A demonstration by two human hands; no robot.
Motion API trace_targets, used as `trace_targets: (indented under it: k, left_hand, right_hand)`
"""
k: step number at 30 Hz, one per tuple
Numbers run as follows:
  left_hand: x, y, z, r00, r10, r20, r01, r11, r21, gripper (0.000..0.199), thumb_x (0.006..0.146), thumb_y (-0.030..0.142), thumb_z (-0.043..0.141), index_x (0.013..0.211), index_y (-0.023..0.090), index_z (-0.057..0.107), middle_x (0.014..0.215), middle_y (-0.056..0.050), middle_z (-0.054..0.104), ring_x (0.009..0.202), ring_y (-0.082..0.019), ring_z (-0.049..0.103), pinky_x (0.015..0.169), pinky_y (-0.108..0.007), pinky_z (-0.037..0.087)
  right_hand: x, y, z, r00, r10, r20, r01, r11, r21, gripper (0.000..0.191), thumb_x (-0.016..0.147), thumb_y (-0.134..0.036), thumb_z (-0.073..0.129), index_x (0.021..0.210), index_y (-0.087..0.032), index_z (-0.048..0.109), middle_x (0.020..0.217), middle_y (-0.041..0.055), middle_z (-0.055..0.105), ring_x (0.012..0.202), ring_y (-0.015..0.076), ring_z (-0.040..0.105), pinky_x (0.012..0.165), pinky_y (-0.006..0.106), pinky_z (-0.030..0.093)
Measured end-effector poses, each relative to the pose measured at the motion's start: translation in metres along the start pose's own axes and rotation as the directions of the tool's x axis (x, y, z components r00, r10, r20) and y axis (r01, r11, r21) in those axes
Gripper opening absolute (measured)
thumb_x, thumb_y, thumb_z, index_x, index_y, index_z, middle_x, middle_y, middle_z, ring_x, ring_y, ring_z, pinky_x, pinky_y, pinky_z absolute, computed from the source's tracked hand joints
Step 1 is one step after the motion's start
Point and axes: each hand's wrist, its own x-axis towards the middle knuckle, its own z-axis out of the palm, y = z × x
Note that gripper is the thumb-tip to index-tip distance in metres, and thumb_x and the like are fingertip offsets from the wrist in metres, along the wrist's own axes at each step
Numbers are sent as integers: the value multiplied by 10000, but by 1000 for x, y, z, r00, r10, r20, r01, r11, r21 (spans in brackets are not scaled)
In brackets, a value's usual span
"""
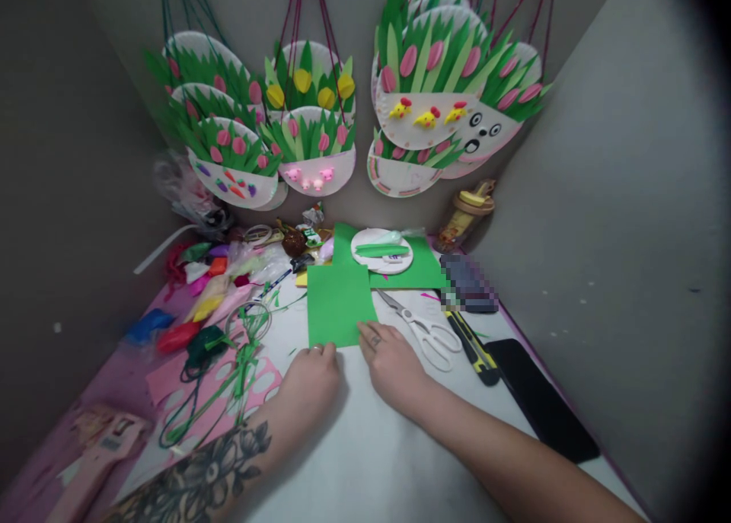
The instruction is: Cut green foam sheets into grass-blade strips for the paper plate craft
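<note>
A green paper sheet [341,306] lies in front of me, its far end over a larger green sheet [414,275]. My left hand [314,371] is closed at the near left edge of the smaller sheet, with fingers curled and thumb hidden. At the near right corner, my right hand [391,363] pinches the same sheet, fingertips on top. White-handled scissors [428,333] lie partly open just right of the sheet. Beyond, a white paper plate [371,264] on the larger sheet carries folded green strips [385,250].
A yellow-black utility knife [471,348], a blurred-out dark object [471,283] and a black phone-like slab [542,401] lie at right. Left are green scraps [245,371], pink cut paper [214,401] and colourful clay packets [177,336]. Decorated plate baskets [320,169] hang behind; a tumbler [465,215] stands back right.
</note>
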Motion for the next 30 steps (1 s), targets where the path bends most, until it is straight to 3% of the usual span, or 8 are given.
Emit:
trace_targets:
  k: [6,10,18,30]
  left_hand:
    - [4,-2,1,999,-24,-31,23,999,-28,396,837,24,340,1160,55,566,1007,-161,591,900,-248,588,742,-382,492]
    - [-1,-4,-5,996,-86,16,86,996,-5,375,833,33,338,1098,64,602,983,-162,603,871,-257,604,691,-370,490]
    - [-12,-4,-14,974,-217,71,218,976,-13,357,783,-18,326,930,30,648,924,-202,613,853,-284,630,680,-378,481]
    - [-13,-7,-14,976,-207,72,209,978,-21,376,761,-17,297,895,19,647,891,-214,607,809,-275,637,653,-370,465]
  right_hand:
    - [10,-10,-1,998,-66,5,65,989,129,471,827,-139,451,1287,-175,545,1432,99,416,1294,283,335,1041,441,288]
    - [7,-6,-10,995,15,100,-24,996,86,445,843,-181,449,1276,-193,552,1445,113,394,1326,322,289,1028,505,262]
    - [-5,8,-18,954,189,232,-183,982,-48,418,869,-155,402,1247,-156,581,1413,125,437,1319,321,299,1013,521,254]
    - [-10,14,-15,947,245,206,-228,968,-103,398,857,-106,409,1203,-126,603,1359,124,499,1257,301,381,987,466,306]
